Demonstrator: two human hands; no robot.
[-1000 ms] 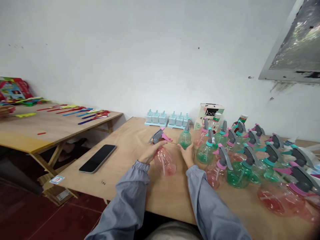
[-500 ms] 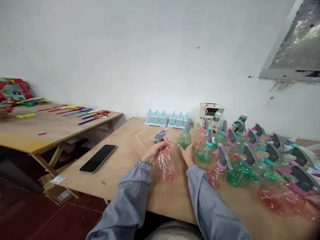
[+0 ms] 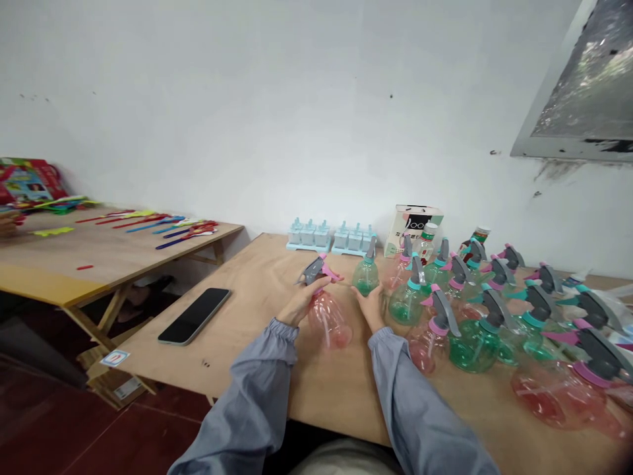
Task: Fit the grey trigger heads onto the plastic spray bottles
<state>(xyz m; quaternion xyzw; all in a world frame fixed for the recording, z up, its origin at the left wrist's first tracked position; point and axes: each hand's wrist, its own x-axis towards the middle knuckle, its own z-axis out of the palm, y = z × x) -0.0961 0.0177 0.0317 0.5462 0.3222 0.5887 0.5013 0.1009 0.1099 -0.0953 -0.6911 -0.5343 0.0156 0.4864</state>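
My left hand (image 3: 302, 300) is wrapped round the neck of a clear pink spray bottle (image 3: 330, 323) with a grey and pink trigger head. The bottle leans, its round base toward the right. My right hand (image 3: 370, 307) is low at the table, thumb and fingers apart, just in front of a green spray bottle (image 3: 366, 272); whether it touches that bottle I cannot tell. To its right stand another green spray bottle (image 3: 405, 305) and a pink spray bottle (image 3: 423, 343).
Several more pink and green spray bottles (image 3: 475, 343) crowd the right side. Pale blue ice-pop moulds (image 3: 309, 236) and a printed box (image 3: 413, 227) stand by the wall. A phone (image 3: 195, 316) lies at left. Another table (image 3: 44, 254) holds colourful strips; a person's hand (image 3: 7, 224) shows there.
The pink bottle has tilted in my left hand: its base swung up slightly and right, and its trigger head turned so the pink nozzle points right. My right hand stays almost still.
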